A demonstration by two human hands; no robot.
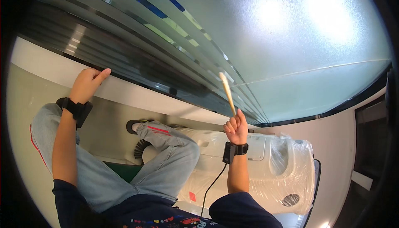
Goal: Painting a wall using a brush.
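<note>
Between the fingers of my right hand (pixel 236 129) is a slim, pale yellowish stick with a whitish, slightly wider end (pixel 226 87). It points up and away, in front of the frosted glass panel (pixel 299 49); I cannot tell whether its tip touches the glass. My left hand (pixel 86 83) is at the far edge of a white ledge (pixel 129 90), close to the dark strip at the foot of the glass. Its fingers are curled in and partly hidden, with the thumb stretched out to the right. Whether anything is in that hand does not show.
To the right below the glass stands a large white machine (pixel 249 182) wrapped in clear plastic. A round dark-bristled brush (pixel 142 149) is beside my bent leg. Black devices are strapped to both wrists; a cable (pixel 214 182) hangs from the right one.
</note>
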